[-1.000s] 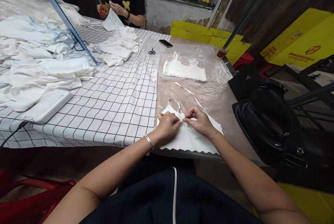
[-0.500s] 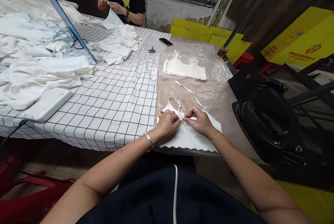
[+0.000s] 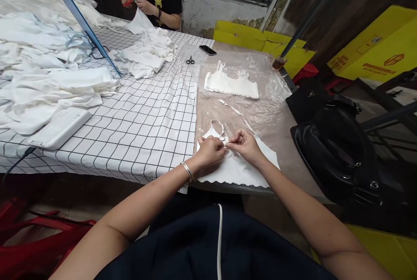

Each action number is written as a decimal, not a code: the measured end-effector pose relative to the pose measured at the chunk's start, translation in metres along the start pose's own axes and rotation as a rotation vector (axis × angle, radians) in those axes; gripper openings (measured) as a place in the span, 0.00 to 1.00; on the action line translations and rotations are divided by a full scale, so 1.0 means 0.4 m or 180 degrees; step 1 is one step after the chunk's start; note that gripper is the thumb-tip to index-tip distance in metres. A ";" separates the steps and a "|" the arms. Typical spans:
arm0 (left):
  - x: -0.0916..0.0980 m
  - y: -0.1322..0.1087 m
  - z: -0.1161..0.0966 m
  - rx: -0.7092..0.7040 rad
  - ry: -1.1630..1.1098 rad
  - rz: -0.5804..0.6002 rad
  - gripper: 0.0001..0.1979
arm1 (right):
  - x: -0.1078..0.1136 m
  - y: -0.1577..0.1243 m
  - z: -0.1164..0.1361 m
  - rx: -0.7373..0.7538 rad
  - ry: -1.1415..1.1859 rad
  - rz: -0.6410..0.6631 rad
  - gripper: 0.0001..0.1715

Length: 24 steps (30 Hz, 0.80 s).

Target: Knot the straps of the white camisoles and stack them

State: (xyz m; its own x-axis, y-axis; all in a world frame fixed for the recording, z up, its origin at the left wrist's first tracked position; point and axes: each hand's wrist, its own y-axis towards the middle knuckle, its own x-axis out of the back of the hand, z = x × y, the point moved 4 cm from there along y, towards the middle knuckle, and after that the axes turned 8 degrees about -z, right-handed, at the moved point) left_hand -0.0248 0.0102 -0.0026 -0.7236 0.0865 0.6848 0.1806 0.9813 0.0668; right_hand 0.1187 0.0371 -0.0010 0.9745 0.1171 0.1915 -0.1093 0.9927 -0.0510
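A white camisole top (image 3: 241,171) with thin straps and a scalloped hem lies flat at the table's front edge. My left hand (image 3: 211,151) is closed on its upper edge, near the base of the looped left strap. Right beside it, my right hand (image 3: 244,145) pinches the same edge between thumb and fingertips. The fingertips of both hands nearly meet, and the small piece of fabric between them is partly hidden. One strap stretches loose over the plastic sheet beyond my right hand. Farther back lies a neat stack of similar white tops (image 3: 231,85).
Black scissors (image 3: 190,60) and a phone (image 3: 207,50) lie at the back. Piles of white garments (image 3: 48,93) and a white box-shaped device (image 3: 61,128) are on the left. A black bag (image 3: 335,149) sits right. Across the table, a person (image 3: 156,1) holds a red-handled tool and white cloth.
My right hand has shifted slightly left and up along the top's edge, its fingers more closed. My left hand stays almost in place, and the looped strap has moved a little.
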 end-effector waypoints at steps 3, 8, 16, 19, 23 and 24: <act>-0.003 0.006 0.006 0.0014 0.0030 0.0145 0.12 | -0.011 0.011 -0.016 -0.0735 0.0184 0.0168 0.34; -0.010 0.000 0.004 -0.0210 0.0300 0.0117 0.09 | -0.045 0.075 0.007 -0.1333 0.0411 0.0475 0.25; 0.001 -0.007 0.007 -0.0143 0.0629 0.0109 0.12 | -0.103 0.279 0.103 -0.1773 0.0739 0.0305 0.15; 0.014 0.001 0.025 -0.0036 0.0835 0.0223 0.21 | -0.137 0.315 0.104 -0.1521 -0.0085 0.0534 0.14; 0.064 -0.016 0.022 -0.0058 0.1053 0.0007 0.26 | -0.118 0.344 0.094 -0.0901 -0.1255 0.0167 0.12; 0.088 -0.031 0.006 -0.0149 0.1014 -0.0147 0.26 | -0.090 0.351 0.097 -0.0709 -0.1453 -0.0044 0.11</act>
State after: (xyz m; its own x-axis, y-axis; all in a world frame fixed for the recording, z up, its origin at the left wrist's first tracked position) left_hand -0.0540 0.0016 0.0189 -0.4882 -0.0234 0.8724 0.1882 0.9733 0.1314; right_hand 0.0606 0.1735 0.0231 0.7851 0.1539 0.5999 -0.0040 0.9698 -0.2437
